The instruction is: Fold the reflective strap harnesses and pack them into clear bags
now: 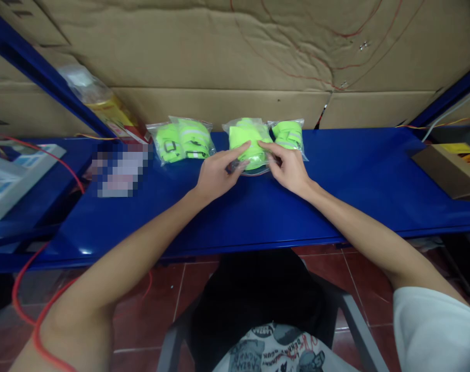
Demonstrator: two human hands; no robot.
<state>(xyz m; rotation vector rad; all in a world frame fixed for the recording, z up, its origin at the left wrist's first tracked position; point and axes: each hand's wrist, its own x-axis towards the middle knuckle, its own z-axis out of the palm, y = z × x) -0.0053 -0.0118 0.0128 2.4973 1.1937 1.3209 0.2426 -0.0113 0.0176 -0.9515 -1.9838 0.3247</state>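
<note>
Toward the back of the blue table lies a clear plastic bag (247,135) packed with a folded neon-yellow strap or vest; its exact kind I cannot make out. My left hand (221,172) grips its near left side, thumb and fingers at the edge. On the near right side my right hand (291,166) pinches the same bag, its index finger resting on top. Just behind my right hand is another bag of neon-yellow material (288,133). Left of my hands, two similar bags lie overlapped, one bag (196,135) over the other bag (168,142), with reflective bands and dark buckles showing.
The blue table (235,217) backs onto a cardboard wall (203,62). A wrapped bottle (99,103) leans at the back left, near a white power strip (21,175). An open cardboard box (440,170) stands at right. A red cable (44,330) loops by my left arm.
</note>
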